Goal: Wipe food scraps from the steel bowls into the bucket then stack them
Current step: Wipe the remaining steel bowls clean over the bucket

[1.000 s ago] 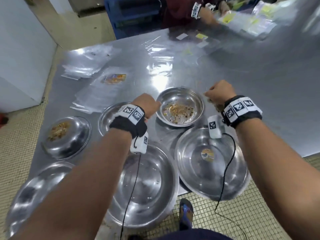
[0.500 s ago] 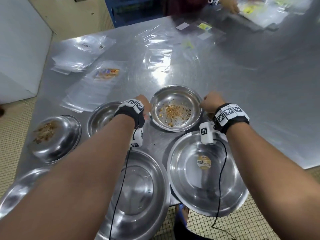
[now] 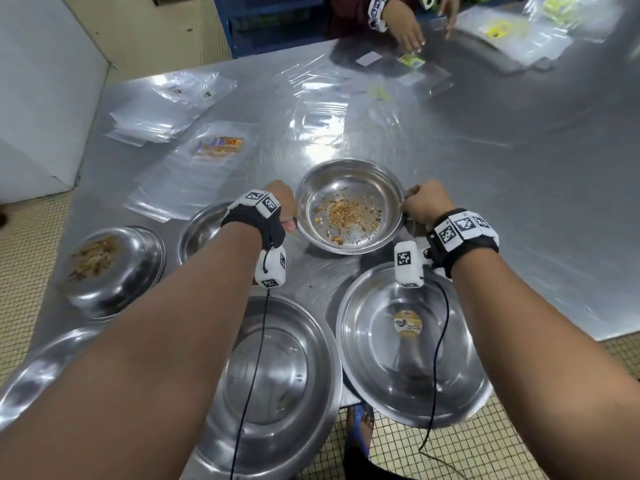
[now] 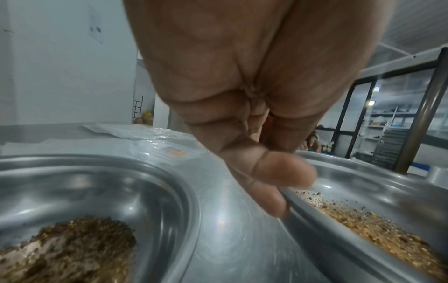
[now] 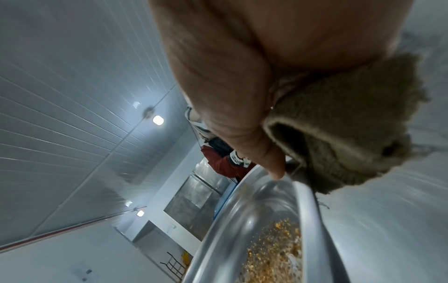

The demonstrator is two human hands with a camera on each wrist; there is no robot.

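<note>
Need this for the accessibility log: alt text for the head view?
Both hands, left hand and right hand, grip opposite rims of a steel bowl holding orange food scraps on a steel table. Other steel bowls and clear plastic bags surround it.

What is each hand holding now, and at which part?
Both hold the bowl with scraps by its rim: left hand on the left side, right hand on the right. The right also grips a cloth.
</note>
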